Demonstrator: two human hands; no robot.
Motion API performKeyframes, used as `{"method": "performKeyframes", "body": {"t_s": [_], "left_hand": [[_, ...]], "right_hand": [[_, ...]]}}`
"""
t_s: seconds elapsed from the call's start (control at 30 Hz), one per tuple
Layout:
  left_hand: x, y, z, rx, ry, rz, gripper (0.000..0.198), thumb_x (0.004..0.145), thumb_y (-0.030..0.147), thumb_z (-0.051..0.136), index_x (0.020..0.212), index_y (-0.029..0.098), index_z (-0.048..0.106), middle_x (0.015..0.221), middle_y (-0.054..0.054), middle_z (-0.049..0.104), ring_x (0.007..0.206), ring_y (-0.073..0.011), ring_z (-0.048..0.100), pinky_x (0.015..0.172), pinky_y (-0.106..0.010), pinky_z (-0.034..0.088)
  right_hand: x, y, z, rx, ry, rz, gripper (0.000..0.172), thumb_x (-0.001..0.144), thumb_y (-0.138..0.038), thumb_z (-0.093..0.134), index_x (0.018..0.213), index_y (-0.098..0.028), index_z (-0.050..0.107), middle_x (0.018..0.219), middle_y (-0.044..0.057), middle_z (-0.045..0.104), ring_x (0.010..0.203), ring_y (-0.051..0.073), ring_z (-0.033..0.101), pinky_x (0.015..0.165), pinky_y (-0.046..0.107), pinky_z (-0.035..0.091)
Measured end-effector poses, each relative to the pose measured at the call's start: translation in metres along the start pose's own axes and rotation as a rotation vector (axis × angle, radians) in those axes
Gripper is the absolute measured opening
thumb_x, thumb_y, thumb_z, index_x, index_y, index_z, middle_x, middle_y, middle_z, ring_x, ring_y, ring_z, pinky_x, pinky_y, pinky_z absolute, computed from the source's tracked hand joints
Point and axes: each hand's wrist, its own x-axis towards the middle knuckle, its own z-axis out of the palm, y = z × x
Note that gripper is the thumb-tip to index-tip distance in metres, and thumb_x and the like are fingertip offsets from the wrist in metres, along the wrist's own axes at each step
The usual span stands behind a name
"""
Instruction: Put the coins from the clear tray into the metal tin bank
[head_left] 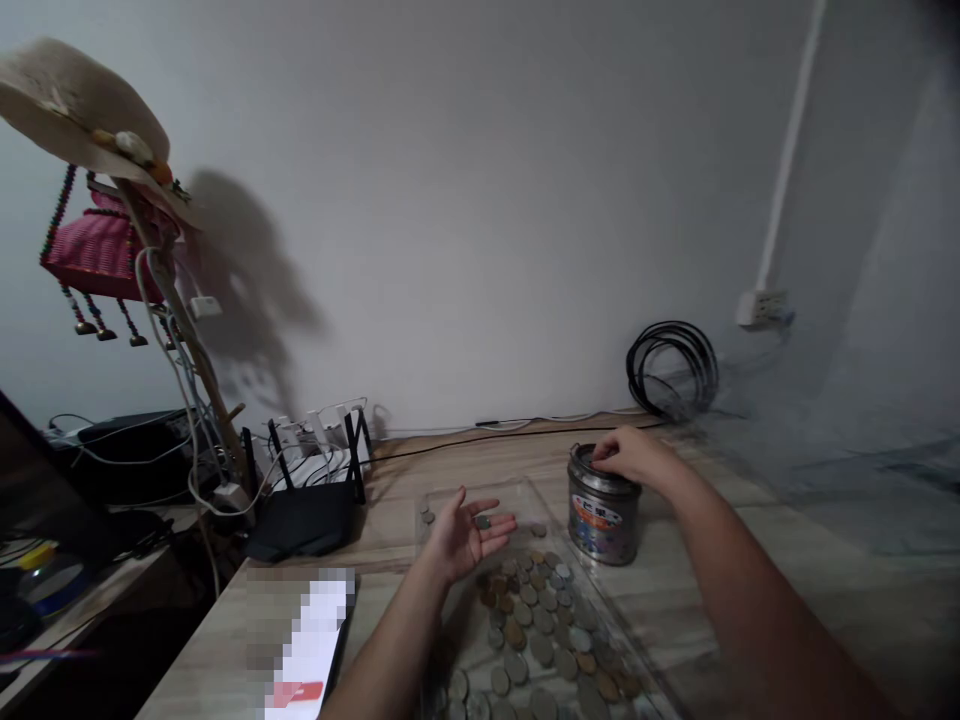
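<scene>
My left hand is palm up with its fingers spread, over the clear plastic tray. A coin shows at its fingers and seems to rest on them. My right hand is bent down over the mouth of a round metal tin with a colourful label. Its fingertips are drawn together at the tin's top; what they hold, if anything, is hidden. Many silver and brass-coloured coins lie in the clear tray below my hands, with a few apart near its far edge.
A phone lies left of my left forearm. Behind it stand a black router and a white power strip with plugs. A coil of black cable leans on the wall. At far left a straw hat and pink bag hang.
</scene>
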Motion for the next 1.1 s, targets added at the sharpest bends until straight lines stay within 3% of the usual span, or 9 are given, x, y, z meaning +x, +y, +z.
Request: {"method": "performKeyframes", "body": {"t_s": [0.1, 0.23, 0.47, 0.6, 0.67, 0.8, 1.0, 1.1], "left_hand": [[0.0, 0.0, -0.001, -0.008, -0.006, -0.009, 0.057, 0.08, 0.05, 0.045, 0.113, 0.004, 0.047, 0.102, -0.023, 0.059, 0.098, -0.0277, 0.058, 0.079, -0.032, 0.042], [0.001, 0.0, -0.003, -0.012, -0.011, -0.009, 0.057, 0.08, 0.049, 0.045, 0.114, 0.004, 0.047, 0.102, -0.023, 0.059, 0.097, -0.0271, 0.059, 0.078, -0.032, 0.042], [0.002, 0.0, -0.004, -0.001, 0.001, 0.003, 0.053, 0.081, 0.046, 0.045, 0.114, 0.004, 0.047, 0.1, -0.022, 0.061, 0.093, -0.0256, 0.06, 0.077, -0.031, 0.043], [0.0, 0.0, -0.002, 0.008, 0.012, 0.002, 0.051, 0.082, 0.044, 0.044, 0.114, 0.005, 0.046, 0.099, -0.021, 0.061, 0.09, -0.0252, 0.061, 0.074, -0.03, 0.043], [0.0, 0.0, 0.0, 0.011, 0.022, -0.002, 0.051, 0.082, 0.044, 0.043, 0.114, 0.005, 0.044, 0.098, -0.021, 0.06, 0.09, -0.0251, 0.062, 0.074, -0.03, 0.043], [-0.001, 0.0, 0.002, -0.005, 0.024, -0.01, 0.052, 0.082, 0.045, 0.041, 0.116, 0.005, 0.042, 0.1, -0.022, 0.059, 0.091, -0.0265, 0.061, 0.074, -0.031, 0.043], [-0.001, 0.0, 0.002, -0.05, -0.031, -0.006, 0.058, 0.08, 0.05, 0.042, 0.117, 0.005, 0.039, 0.108, -0.025, 0.055, 0.096, -0.0293, 0.059, 0.076, -0.032, 0.042], [-0.003, 0.001, 0.004, -0.07, -0.049, 0.001, 0.062, 0.079, 0.052, 0.042, 0.12, 0.006, 0.036, 0.11, -0.025, 0.053, 0.097, -0.0299, 0.058, 0.077, -0.034, 0.041]], "right_hand": [[0.004, -0.013, -0.008, -0.082, -0.196, 0.042, 0.007, 0.058, -0.025, 0.063, 0.059, -0.02, 0.067, 0.064, 0.002, 0.066, 0.059, 0.013, 0.057, 0.051, 0.021, 0.034], [0.004, -0.016, -0.015, -0.117, -0.175, 0.013, 0.011, 0.056, -0.026, 0.065, 0.064, -0.019, 0.068, 0.067, 0.003, 0.066, 0.062, 0.013, 0.057, 0.052, 0.021, 0.035], [0.008, -0.026, -0.028, -0.279, -0.32, -0.051, 0.003, 0.051, -0.015, 0.064, 0.051, -0.017, 0.062, 0.056, 0.001, 0.061, 0.053, 0.013, 0.053, 0.049, 0.022, 0.033], [0.014, -0.033, -0.028, -0.335, -0.277, -0.043, 0.008, 0.05, -0.014, 0.066, 0.047, -0.016, 0.059, 0.053, 0.003, 0.059, 0.052, 0.014, 0.053, 0.05, 0.023, 0.033], [0.014, -0.034, -0.024, -0.336, -0.221, -0.044, 0.002, 0.056, -0.015, 0.062, 0.055, -0.016, 0.063, 0.06, 0.005, 0.062, 0.055, 0.014, 0.054, 0.051, 0.024, 0.032], [0.006, -0.034, -0.011, -0.313, -0.085, -0.049, 0.012, 0.062, -0.019, 0.058, 0.07, -0.018, 0.066, 0.076, 0.007, 0.066, 0.068, 0.015, 0.057, 0.055, 0.023, 0.032], [-0.003, -0.018, -0.001, -0.184, 0.065, -0.037, 0.011, 0.065, -0.028, 0.058, 0.067, -0.02, 0.066, 0.076, 0.005, 0.066, 0.069, 0.016, 0.056, 0.055, 0.024, 0.033], [-0.01, -0.018, -0.002, -0.156, 0.115, -0.098, 0.013, 0.068, -0.028, 0.058, 0.067, -0.019, 0.067, 0.077, 0.006, 0.065, 0.072, 0.017, 0.056, 0.061, 0.026, 0.036]]}}
